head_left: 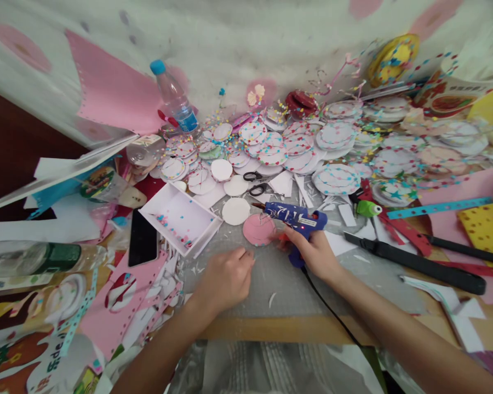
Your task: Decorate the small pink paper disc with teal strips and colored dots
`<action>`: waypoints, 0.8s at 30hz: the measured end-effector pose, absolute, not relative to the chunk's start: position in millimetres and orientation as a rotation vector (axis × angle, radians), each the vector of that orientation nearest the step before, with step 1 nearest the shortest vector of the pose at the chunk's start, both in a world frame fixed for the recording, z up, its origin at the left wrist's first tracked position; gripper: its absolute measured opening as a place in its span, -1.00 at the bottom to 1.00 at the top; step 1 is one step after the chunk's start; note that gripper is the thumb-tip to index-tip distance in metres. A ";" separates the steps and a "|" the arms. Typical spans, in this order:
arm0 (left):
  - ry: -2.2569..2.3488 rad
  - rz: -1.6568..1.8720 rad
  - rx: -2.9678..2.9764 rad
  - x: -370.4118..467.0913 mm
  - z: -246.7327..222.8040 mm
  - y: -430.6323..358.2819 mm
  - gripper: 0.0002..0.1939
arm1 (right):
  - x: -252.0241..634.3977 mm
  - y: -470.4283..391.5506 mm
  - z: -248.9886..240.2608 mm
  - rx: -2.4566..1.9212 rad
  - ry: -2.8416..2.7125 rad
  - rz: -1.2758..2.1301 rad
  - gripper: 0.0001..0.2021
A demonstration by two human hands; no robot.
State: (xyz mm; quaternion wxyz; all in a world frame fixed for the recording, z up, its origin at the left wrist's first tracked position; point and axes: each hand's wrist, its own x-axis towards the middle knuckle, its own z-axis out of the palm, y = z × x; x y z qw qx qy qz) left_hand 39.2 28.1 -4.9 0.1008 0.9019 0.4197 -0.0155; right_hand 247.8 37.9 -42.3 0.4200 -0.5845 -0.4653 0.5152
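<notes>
A blue glue gun (290,212) is in my right hand (312,253), its nozzle pointing left over the work mat. My left hand (229,278) is closed near the mat's front, its fingertips just below and left of a pink disc (258,229); whether it pinches something small is hidden. The pink disc lies under the nozzle, close to my right fingertips. A white disc (235,211) lies beside it on the left. Behind them are black-handled scissors (258,189). A white open box (181,219) with small colored beads or bits stands left of the discs.
Many decorated discs (337,179) are heaped along the back. A bottle (175,101) with a blue cap stands at the back left. On the left lie a black phone (143,238) and pink scraps. To the right are a black-handled knife (419,262) and a green glue stick-like object (368,208).
</notes>
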 end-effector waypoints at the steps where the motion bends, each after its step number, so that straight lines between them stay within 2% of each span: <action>1: 1.248 -0.053 2.654 39.3 -5.5 28.3 -0.77 | 247.7 37.9 -42.5 -1.462 -1.164 1.291 -0.49; 24: 1.344 -0.103 2.607 36.8 -7.2 31.3 -0.76 | 247.7 37.4 -49.0 -1.451 -1.156 1.303 -0.55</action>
